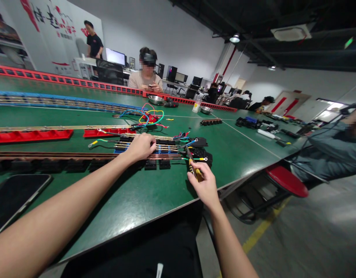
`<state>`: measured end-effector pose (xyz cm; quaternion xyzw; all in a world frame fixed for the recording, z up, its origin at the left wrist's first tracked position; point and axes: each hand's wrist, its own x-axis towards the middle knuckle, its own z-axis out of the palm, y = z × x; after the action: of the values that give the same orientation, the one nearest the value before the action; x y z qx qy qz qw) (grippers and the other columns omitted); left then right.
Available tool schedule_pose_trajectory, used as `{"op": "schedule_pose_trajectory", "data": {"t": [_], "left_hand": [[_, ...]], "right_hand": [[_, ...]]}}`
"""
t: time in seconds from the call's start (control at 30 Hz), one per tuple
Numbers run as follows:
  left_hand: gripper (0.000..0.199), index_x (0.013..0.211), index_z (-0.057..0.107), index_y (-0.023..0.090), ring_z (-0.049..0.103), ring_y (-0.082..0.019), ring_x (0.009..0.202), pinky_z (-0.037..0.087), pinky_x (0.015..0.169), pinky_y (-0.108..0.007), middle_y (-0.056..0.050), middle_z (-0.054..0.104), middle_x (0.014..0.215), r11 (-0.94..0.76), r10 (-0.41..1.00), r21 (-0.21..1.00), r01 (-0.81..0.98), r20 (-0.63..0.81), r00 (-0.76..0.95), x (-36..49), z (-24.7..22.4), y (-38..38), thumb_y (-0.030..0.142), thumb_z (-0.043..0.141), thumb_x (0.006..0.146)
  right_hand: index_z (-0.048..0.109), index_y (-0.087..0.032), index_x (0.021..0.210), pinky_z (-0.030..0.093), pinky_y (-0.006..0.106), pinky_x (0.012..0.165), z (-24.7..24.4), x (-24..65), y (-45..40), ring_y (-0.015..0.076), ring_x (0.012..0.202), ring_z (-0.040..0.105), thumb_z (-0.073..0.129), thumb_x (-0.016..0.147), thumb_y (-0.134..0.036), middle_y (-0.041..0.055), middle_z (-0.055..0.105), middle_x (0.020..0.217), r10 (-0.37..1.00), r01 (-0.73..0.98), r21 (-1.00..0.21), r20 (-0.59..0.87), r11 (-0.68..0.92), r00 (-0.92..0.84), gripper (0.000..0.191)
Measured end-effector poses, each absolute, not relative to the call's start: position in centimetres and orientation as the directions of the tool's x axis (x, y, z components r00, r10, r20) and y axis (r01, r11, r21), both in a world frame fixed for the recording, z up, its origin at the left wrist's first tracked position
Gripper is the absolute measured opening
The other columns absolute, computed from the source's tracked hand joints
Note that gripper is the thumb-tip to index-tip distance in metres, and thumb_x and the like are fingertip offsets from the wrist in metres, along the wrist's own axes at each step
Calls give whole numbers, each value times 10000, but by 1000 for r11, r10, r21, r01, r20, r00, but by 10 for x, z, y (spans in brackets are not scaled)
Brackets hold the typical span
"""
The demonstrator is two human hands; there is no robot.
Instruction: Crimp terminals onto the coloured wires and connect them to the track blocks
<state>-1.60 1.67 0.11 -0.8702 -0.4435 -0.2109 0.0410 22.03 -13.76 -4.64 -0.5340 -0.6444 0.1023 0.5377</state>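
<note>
My left hand (141,147) lies over a bundle of thin copper-coloured rails (168,148) with blue and black supports, its fingers curled round them. In my right hand (205,181) is a pair of pliers (190,157) with yellow and black handles. The pliers' jaws point away from me, close to the right end of the rails. Around that end are a blue wire (192,143) and a yellow-green wire (197,158), both tipped with ring terminals. A black end piece (206,155) sits just beyond the pliers. Whether the jaws touch a wire, I cannot tell.
A phone (18,197) lies at the left front of the green table (131,210). Red track pieces (30,136), a blue track (65,102) and looped coloured wires (150,117) lie farther back. A person (146,73) sits opposite; a red stool (286,180) stands right.
</note>
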Motion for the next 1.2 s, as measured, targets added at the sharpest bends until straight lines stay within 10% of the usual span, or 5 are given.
{"op": "schedule_pose_trajectory", "data": {"t": [0.7,1.2], "left_hand": [[243,826,679,164,631,-260,881,452,800,-352,-99,707,892,-606,753,110,788,400,522,-16,2,16,242,449,837],[258,826,693,167,636,-256,877,466,801,-349,-102,713,895,-602,755,104,792,398,522,-16,3,15,246,448,830]], "right_hand": [[741,-204,932,501,406,862,-51,213,-138,231,924,598,651,711,-125,73,628,972,713,807,-475,694,352,98,252],[673,-210,1110,508,380,874,-49,220,-137,215,971,649,589,872,-287,87,691,1071,773,619,-707,587,342,243,264]]}}
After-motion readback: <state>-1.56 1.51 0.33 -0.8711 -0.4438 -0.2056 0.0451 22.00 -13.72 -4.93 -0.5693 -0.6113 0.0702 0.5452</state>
